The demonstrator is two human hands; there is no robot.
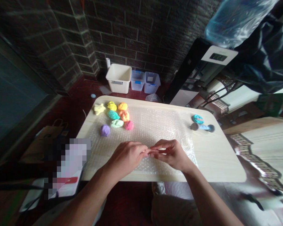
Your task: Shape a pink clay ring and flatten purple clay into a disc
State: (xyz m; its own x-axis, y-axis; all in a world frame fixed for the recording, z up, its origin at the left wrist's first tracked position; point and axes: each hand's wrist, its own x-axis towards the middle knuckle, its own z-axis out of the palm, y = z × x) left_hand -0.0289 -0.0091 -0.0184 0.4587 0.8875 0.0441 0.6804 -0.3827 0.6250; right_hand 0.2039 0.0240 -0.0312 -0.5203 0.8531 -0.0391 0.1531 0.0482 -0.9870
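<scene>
The left hand point(129, 154) and right hand point(171, 153) meet fingertip to fingertip, fingers bent and partly closed; whether they pinch anything I cannot tell. Beneath them, bubble wrap point(153, 125) covers the middle of the desk point(221, 153). Colourful clay lumps point(124, 115) cluster far left; a dumbbell-shaped piece point(204, 127) lies right.

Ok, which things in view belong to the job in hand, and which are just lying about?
Likely in the job:
left hand and right hand
bubble wrap beneath them
coloured lumps
perhaps striped teal lump, dumbbell shape

Seemingly just lying about:
cream basket
clear bins
blue bottle
</scene>
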